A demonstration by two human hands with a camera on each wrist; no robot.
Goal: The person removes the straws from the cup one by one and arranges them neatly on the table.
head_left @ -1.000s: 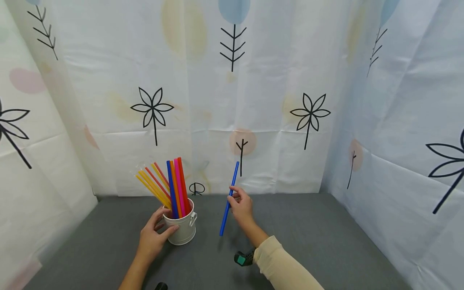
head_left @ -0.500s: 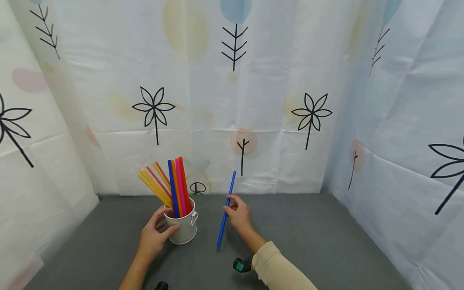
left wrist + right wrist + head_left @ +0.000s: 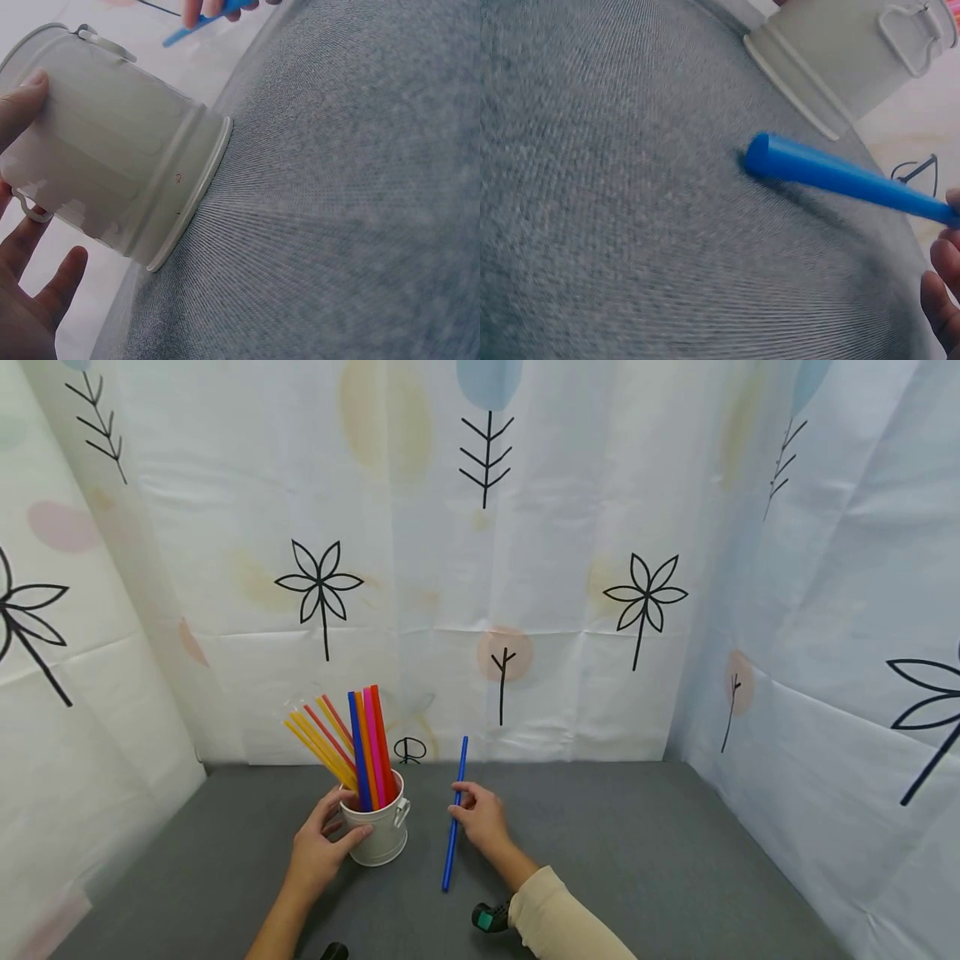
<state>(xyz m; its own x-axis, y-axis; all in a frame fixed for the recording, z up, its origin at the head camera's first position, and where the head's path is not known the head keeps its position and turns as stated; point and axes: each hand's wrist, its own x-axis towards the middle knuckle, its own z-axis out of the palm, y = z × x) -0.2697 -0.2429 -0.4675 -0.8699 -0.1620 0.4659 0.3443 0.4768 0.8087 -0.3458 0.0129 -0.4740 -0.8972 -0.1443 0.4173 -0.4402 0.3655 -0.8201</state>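
Note:
A small white metal bucket point(image 3: 379, 837) stands upright on the grey table, holding wide straws point(image 3: 372, 747) in blue, orange, pink and red, plus thin yellow and red straws point(image 3: 322, 735) leaning left. My left hand point(image 3: 318, 852) holds the bucket from its left side, thumb on the near wall point(image 3: 105, 127) and fingers around the far side. To the right of the bucket, my right hand point(image 3: 482, 817) pinches a blue straw point(image 3: 451, 852) above its middle. That straw slants slightly, its lower end point(image 3: 759, 156) close over the cloth in the right wrist view.
Grey cloth covers the table point(image 3: 615, 852). White printed curtains point(image 3: 555, 568) enclose it at the back and both sides. A black wrist device point(image 3: 491, 917) shows by my right sleeve point(image 3: 566, 918), and a dark rounded object point(image 3: 334, 952) at the bottom edge.
My right hand has moved left and down with the blue straw, bringing it closer to the bucket and lower toward the table. The left hand and bucket have stayed in place.

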